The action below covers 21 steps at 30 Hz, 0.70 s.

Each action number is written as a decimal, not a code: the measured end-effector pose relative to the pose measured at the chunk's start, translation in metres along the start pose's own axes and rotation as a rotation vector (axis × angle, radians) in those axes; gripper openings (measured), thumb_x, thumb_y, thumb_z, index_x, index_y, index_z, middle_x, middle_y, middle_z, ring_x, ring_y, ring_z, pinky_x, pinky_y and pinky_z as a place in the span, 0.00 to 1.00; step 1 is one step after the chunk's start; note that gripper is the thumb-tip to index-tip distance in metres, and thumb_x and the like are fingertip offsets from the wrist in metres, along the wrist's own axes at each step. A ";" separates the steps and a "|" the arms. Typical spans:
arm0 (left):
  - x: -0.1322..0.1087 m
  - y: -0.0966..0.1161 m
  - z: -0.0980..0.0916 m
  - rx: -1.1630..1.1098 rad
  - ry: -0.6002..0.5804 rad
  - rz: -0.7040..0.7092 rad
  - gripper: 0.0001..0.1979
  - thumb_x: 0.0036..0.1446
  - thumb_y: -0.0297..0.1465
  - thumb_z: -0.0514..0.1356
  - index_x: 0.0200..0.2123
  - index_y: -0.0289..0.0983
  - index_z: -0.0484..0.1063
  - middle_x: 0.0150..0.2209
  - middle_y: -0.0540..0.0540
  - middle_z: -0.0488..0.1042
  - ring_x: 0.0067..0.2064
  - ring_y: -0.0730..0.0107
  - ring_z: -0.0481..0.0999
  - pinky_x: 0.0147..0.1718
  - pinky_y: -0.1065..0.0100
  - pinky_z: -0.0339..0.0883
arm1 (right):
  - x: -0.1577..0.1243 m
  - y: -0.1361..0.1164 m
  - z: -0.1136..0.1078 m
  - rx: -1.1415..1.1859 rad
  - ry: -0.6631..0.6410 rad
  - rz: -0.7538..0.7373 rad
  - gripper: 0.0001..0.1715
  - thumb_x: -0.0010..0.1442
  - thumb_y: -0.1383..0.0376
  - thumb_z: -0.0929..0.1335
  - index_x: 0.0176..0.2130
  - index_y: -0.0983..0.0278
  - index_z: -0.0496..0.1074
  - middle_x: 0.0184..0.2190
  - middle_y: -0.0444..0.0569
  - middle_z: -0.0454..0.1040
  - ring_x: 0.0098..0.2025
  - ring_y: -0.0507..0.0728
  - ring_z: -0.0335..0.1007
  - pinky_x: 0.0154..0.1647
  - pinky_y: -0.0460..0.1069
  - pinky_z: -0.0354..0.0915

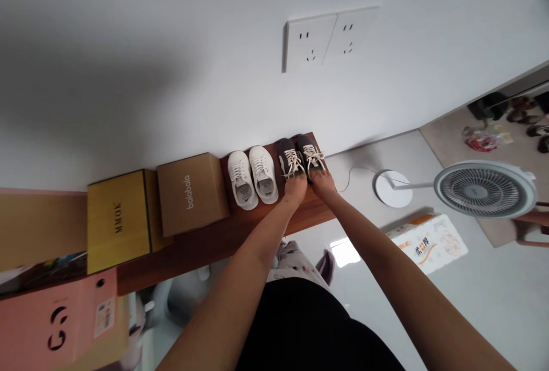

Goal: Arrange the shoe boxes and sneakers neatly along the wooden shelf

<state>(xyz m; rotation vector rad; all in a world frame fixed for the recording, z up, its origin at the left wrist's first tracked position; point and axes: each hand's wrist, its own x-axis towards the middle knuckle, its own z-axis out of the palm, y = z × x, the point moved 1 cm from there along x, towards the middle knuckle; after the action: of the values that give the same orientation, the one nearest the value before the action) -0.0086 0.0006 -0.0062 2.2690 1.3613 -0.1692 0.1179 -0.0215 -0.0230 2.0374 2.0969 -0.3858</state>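
Note:
A pair of dark sneakers with pale laces stands at the right end of a brown wooden shelf (315, 208), toes toward the wall. My left hand (295, 187) grips the heel end of the left dark sneaker (288, 154). Around the heel of the right dark sneaker (309, 149) closes my right hand (322, 183). The fingertips of both hands are partly hidden at the shoe openings. Just left of them sits a pair of white sneakers, the nearer one (262, 168) beside the other (241, 174), both untouched.
Left along the shelf stand a brown shoebox (191, 194), a yellow box (118, 219) and an open pink box (55, 325). A wall socket panel (330, 39) is above. On the floor at right are a white fan (482, 188) and a tissue pack (433, 242).

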 end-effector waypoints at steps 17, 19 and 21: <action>-0.178 -0.082 -0.004 -0.562 0.107 -0.289 0.15 0.70 0.35 0.52 0.39 0.39 0.77 0.39 0.43 0.82 0.41 0.63 0.80 0.42 0.66 0.67 | -0.090 -0.100 -0.002 0.694 0.169 -0.090 0.14 0.65 0.61 0.67 0.48 0.63 0.75 0.45 0.56 0.80 0.46 0.62 0.77 0.50 0.55 0.70; -0.226 -0.119 0.015 -0.787 0.097 -0.488 0.17 0.67 0.40 0.55 0.31 0.38 0.76 0.28 0.45 0.78 0.34 0.64 0.78 0.36 0.67 0.66 | -0.112 -0.129 0.022 0.798 -0.046 -0.077 0.13 0.62 0.62 0.68 0.46 0.62 0.76 0.41 0.53 0.81 0.41 0.59 0.78 0.46 0.53 0.72; -0.274 -0.159 0.032 -1.056 0.178 -0.774 0.20 0.65 0.42 0.57 0.25 0.37 0.73 0.21 0.48 0.71 0.27 0.66 0.74 0.31 0.68 0.65 | -0.132 -0.156 0.046 0.827 -0.327 -0.130 0.09 0.57 0.64 0.71 0.40 0.61 0.77 0.35 0.49 0.81 0.36 0.58 0.78 0.42 0.52 0.72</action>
<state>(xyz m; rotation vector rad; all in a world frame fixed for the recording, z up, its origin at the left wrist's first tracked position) -0.2761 -0.1715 0.0063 0.8637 1.7680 0.4203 -0.0347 -0.1643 -0.0172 1.9698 2.0380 -1.7105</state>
